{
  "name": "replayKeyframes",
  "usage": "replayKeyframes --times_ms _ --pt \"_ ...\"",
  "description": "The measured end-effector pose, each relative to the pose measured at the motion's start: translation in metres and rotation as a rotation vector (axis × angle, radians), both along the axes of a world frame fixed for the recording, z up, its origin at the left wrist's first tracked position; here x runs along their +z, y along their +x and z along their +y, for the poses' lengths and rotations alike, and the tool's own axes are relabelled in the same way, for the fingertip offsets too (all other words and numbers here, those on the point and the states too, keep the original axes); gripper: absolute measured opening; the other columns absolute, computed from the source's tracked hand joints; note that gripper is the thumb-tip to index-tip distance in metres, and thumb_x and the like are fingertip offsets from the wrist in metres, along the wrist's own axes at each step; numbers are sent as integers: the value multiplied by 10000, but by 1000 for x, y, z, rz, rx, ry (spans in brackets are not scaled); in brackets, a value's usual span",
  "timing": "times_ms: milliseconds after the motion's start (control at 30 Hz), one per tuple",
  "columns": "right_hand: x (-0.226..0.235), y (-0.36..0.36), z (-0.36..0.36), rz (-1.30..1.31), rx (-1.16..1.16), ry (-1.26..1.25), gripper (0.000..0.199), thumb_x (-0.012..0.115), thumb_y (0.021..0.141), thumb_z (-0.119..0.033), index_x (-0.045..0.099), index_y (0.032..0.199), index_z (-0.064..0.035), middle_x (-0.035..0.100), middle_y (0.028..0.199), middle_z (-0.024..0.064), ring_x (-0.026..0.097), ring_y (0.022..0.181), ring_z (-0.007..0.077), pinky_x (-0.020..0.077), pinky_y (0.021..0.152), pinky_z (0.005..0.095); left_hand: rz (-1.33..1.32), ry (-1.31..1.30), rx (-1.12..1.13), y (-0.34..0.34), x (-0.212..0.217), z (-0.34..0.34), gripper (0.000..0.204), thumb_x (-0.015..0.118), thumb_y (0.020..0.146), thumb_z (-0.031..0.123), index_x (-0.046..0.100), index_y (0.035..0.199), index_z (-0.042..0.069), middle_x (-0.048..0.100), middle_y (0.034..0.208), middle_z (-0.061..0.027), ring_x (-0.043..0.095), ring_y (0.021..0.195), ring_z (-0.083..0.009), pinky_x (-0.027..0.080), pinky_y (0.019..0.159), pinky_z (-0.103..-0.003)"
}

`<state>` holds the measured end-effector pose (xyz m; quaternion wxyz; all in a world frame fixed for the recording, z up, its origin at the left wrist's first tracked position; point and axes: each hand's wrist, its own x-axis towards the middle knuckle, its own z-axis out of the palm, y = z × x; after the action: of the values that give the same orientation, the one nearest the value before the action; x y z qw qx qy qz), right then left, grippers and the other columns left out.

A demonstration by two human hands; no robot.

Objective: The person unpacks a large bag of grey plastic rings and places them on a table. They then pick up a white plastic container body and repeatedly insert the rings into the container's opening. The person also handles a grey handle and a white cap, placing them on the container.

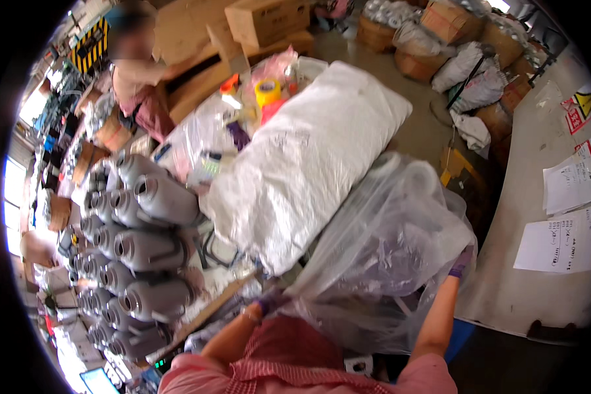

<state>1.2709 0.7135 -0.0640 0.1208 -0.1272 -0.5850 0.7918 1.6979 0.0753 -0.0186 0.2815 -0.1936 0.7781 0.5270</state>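
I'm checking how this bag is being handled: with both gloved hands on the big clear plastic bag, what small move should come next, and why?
Probably draw the clear plastic bag closer and gather its loose mouth. The left hand grips its lower near edge and the right hand its far side, while the billowing film leans against the white woven sack.

The clear plastic bag (387, 256) is the reference point. The stuffed woven sack (308, 164) lies directly to its left and behind it. The stacked cylinders (138, 249) lie further left, beyond the sack. The paper sheets (561, 240) lie on the surface to the bag's right. The cardboard boxes (262, 23) stand far behind it.
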Motion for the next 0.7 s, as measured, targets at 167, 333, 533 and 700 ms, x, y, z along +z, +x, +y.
replayKeyframes --times_ms 167,333,533,700 --pt "166 98 -122 -193 52 1 532 418 999 -376 544 1320 31 577 1325 158 561 1204 272 452 1029 377 -25 16 225 -29 94 55 435 591 820 317 693 1106 6 717 947 -198 694 877 -293 529 795 -401" --pt "307 213 -183 -193 115 -70 556 430 987 -408 537 1321 23 570 1332 184 562 1207 285 455 1025 393 75 221 391 -16 73 81 394 577 850 263 677 1091 -33 716 884 -126 669 804 -201 536 736 -358" --pt "365 337 -170 -256 298 485 489 460 976 -355 578 1258 27 613 1257 168 605 1123 284 489 953 397 -71 302 440 60 118 64 443 572 817 355 701 1028 -13 705 907 -229 691 843 -332 533 790 -406" --pt "367 405 -191 -357 427 518 448 480 960 -312 588 1231 27 624 1233 152 614 1090 274 494 919 392 -21 232 269 147 138 44 447 572 807 360 689 1067 15 687 981 -265 669 937 -409 499 864 -454"
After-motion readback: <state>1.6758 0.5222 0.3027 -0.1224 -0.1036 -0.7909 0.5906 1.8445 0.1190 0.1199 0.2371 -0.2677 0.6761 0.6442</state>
